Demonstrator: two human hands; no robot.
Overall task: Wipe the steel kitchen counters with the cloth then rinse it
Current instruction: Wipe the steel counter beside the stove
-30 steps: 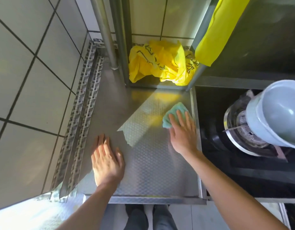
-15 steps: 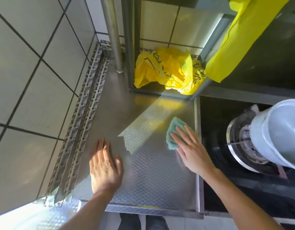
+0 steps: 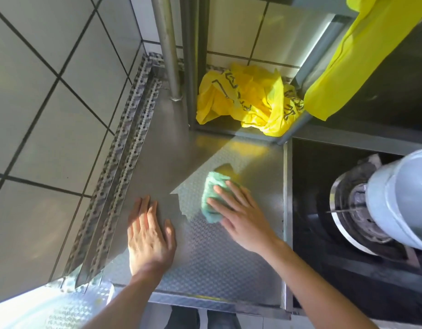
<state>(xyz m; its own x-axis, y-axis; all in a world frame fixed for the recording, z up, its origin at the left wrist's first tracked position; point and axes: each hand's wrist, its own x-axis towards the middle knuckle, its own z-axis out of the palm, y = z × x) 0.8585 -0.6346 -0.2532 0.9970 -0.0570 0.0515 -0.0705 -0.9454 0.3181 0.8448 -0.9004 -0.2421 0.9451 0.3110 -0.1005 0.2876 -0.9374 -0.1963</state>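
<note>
At nine o'clock the tiled wall (image 3: 39,119) meets the embossed steel counter (image 3: 212,264). The left hand (image 3: 149,241) lies flat on it at seven o'clock, fingers together, thumb out, bracing and holding nothing. Just right, at centre, the right hand (image 3: 241,217) presses the green cloth (image 3: 213,198) down under spread fingers. I'd say overlapping strokes with an even palm, reaching towards the yellow plastic bag (image 3: 248,103) at twelve, would serve best. The gas burner (image 3: 355,217) sits at three.
</note>
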